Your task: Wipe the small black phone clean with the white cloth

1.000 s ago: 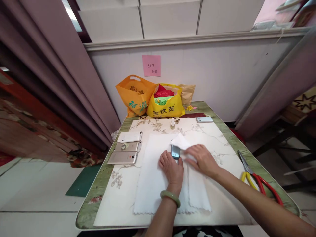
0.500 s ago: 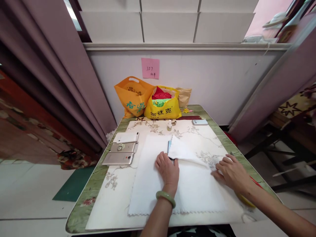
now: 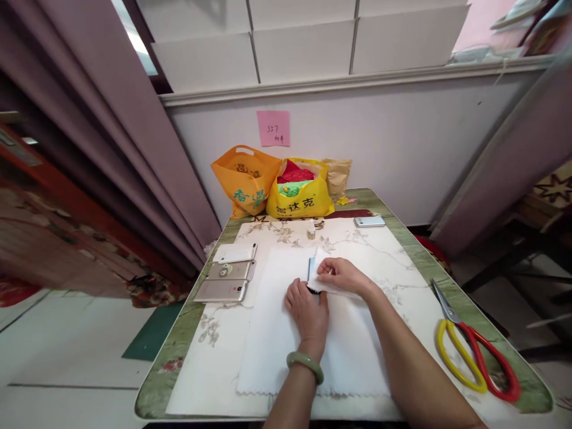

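Observation:
A white cloth (image 3: 268, 351) with zigzag-cut edges lies spread in front of me. My left hand (image 3: 309, 313), with a green bangle on its wrist, rests palm down on it, thumb apart from the fingers. Just beyond those fingers a narrow light-blue strip with a dark lower edge, looking like a phone (image 3: 311, 266), shows beside the folded cloth; most of it is covered. My right hand (image 3: 340, 276) pinches the folded-over part of the cloth at the phone's right side.
Three phones (image 3: 223, 290) lie at the left, another phone (image 3: 369, 221) far right. Scissors (image 3: 452, 316) with red and yellow handles lie near the right edge. A small bottle (image 3: 311, 229) stands behind the cloth. An orange bag (image 3: 245, 179) and yellow bag (image 3: 301, 205) stand against the wall.
My right hand has moved left from the table's right side to the folded cloth by the phone. The scissors are now uncovered. My left hand stays in place, while the view has shifted slightly.

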Demonstrator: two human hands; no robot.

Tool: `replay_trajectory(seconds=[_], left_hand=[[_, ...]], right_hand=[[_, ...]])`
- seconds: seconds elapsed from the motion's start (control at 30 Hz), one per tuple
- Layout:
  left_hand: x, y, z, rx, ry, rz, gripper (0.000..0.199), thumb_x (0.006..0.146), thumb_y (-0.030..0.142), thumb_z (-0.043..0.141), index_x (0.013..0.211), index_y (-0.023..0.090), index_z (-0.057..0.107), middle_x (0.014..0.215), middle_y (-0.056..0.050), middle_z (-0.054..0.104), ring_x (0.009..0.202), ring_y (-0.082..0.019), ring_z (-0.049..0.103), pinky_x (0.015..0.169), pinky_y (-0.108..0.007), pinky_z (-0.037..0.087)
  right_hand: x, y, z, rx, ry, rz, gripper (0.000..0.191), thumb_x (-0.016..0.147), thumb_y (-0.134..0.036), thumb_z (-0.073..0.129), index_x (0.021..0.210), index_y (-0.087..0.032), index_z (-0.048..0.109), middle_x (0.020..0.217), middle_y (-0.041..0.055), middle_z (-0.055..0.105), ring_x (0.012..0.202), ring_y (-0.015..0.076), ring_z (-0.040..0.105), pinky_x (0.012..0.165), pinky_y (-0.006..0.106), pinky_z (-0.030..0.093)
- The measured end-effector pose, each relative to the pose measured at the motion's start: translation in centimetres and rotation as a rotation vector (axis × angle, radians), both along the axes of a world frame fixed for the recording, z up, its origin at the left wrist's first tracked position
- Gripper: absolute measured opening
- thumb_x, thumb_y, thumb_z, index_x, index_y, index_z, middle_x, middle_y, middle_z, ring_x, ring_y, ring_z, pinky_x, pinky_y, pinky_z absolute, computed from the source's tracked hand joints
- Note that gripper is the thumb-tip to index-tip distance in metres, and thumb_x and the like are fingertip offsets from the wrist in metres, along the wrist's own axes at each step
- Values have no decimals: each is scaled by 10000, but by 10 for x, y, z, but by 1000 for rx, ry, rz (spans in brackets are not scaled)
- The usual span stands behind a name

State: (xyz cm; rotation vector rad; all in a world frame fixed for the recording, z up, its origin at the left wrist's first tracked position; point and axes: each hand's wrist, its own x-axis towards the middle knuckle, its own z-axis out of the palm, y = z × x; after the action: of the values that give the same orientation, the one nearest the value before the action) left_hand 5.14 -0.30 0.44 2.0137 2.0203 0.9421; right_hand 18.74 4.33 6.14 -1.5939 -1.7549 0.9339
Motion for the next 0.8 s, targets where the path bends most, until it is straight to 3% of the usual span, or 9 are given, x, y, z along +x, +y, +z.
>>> replay_trajectory(seconds=[0.1, 0.33, 0.47, 0.6, 0.7, 0.8], left_hand=[[2, 2, 0, -8, 7, 15, 357, 761, 271, 649, 1068, 168, 497, 1240, -129, 523, 1230, -298, 428, 1035, -476, 291], [3, 3, 0, -20, 29, 1, 357, 774, 313, 655, 1077, 187, 514, 1265, -123, 519, 1226, -305, 431, 1033, -486, 291], [4, 4, 2, -22, -15, 5, 321, 766, 279, 642, 1051, 201, 515, 1237, -111, 534, 1223, -295, 441, 1040, -480, 286], [6, 3, 5, -26, -65, 0, 357, 731, 209, 631, 1060, 214, 492, 1183, -95, 566, 1175, -284, 483, 1032, -477, 291], [11, 1, 9, -20, -91, -68, 411, 733, 120, 565, 1120, 221, 470, 1086, -74, 601, 1070, -263, 541, 1015, -474, 302], [18, 4, 16, -109, -223, -166, 408, 733, 80, 512, 1109, 229, 461, 1004, -62, 614, 922, -238, 587, 884, -413, 407]], right_hand=[[10, -3, -9, -72, -220, 31, 191, 633, -270, 752, 792, -224, 657, 718, -43, 668, 653, 121, 571, 575, 219, 364], [9, 21, -4, -134, -421, 41, 86, 630, -223, 718, 578, -228, 650, 599, -18, 640, 600, 136, 560, 524, 235, 312], [20, 34, -14, -141, -170, 79, 85, 674, -250, 651, 600, -213, 632, 538, -35, 598, 530, 117, 523, 506, 219, 332], [24, 39, -38, 50, 65, -120, 118, 710, -300, 570, 640, -206, 581, 576, -41, 568, 549, 116, 498, 518, 214, 350], [22, 37, -49, 141, 97, -243, 140, 724, -301, 536, 615, -215, 519, 538, -46, 518, 519, 116, 460, 524, 224, 343], [20, 36, -51, 186, 89, -332, 198, 780, -318, 482, 606, -223, 476, 503, -46, 474, 501, 122, 440, 534, 233, 338]])
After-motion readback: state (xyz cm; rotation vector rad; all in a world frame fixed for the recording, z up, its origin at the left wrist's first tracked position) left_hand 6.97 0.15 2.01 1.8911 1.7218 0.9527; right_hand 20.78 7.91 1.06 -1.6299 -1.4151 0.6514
